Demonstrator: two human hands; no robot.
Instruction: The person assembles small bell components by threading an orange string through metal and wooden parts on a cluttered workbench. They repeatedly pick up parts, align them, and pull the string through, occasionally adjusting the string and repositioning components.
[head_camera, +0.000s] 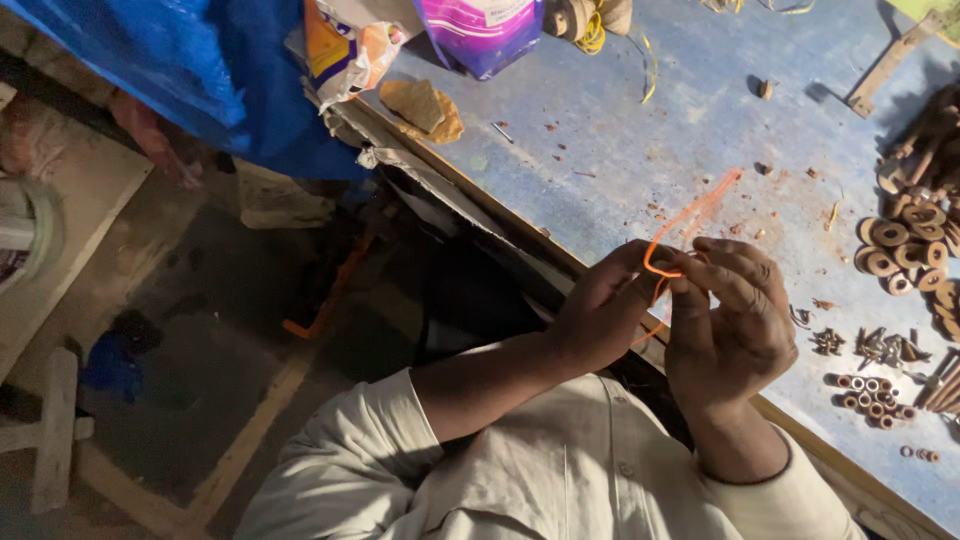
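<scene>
Small workshop, rough and dim, as I read it from the head view. Worn blue tabletop (640, 130) scattered with rusty crumbs and debris. Stacks of brown washers (905, 250), small metal rings (875, 392) and a cluster of screws (885, 347) lie along its right side. Blue tarp (190, 70) hangs over the edge; bare dirty floor (200, 300) with timber pieces (55, 430) below.

The person wore a pale cream buttoned shirt (560, 470), its creased sleeves pushed up, both forearms bare.
</scene>
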